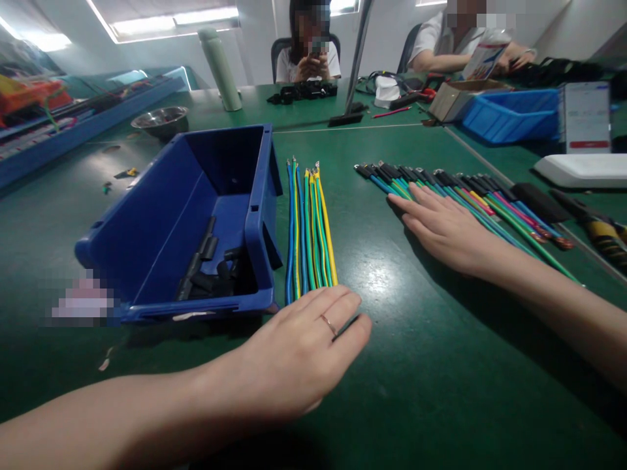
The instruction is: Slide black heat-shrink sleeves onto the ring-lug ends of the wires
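Note:
Several blue, green and yellow wires (308, 228) lie side by side on the green table, right of a blue bin (166, 215). My left hand (313, 339), with a ring, covers their near ends; its fingers are bent and pressed together, and what they hold, if anything, is hidden. Black tube pieces (215, 271) lie inside the bin. Further right, my right hand (441, 228) lies flat with fingers stretched over a row of coloured wires (490, 209) whose far ends carry black sleeves.
At the back stand a green bottle (220, 70), a metal bowl (161, 121), a light blue tray (512, 114), a cardboard box (463, 98) and a phone (586, 117). Black-and-yellow pliers (605, 235) lie far right. Two people sit across the table.

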`<state>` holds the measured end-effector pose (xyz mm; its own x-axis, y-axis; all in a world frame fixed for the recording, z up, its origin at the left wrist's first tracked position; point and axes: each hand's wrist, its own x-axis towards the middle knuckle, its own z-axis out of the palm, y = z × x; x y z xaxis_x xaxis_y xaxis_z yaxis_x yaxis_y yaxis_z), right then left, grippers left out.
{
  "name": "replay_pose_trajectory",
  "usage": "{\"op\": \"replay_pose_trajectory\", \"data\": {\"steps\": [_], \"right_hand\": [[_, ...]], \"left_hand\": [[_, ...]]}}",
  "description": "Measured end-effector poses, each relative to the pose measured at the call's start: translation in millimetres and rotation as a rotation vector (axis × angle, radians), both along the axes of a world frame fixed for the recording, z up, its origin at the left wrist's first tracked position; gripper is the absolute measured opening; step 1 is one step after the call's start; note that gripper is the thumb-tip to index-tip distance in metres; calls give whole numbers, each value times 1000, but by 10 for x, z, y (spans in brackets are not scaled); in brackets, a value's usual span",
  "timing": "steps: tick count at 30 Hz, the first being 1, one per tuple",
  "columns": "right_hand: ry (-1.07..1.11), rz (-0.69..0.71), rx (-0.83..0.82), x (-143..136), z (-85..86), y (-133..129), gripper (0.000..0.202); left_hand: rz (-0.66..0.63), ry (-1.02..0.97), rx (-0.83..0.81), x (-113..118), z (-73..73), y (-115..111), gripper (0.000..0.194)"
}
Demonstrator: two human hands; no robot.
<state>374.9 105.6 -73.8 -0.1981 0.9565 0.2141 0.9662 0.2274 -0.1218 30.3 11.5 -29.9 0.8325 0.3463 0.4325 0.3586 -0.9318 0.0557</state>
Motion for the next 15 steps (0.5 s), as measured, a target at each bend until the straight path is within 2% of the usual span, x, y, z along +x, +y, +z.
{"op": "replay_pose_trajectory", "data": {"steps": [15], "right_hand": [[64,-25,37,118,-103,111,70]], "left_hand": [[-4,12,-10,-5,-4,3,25]]}}
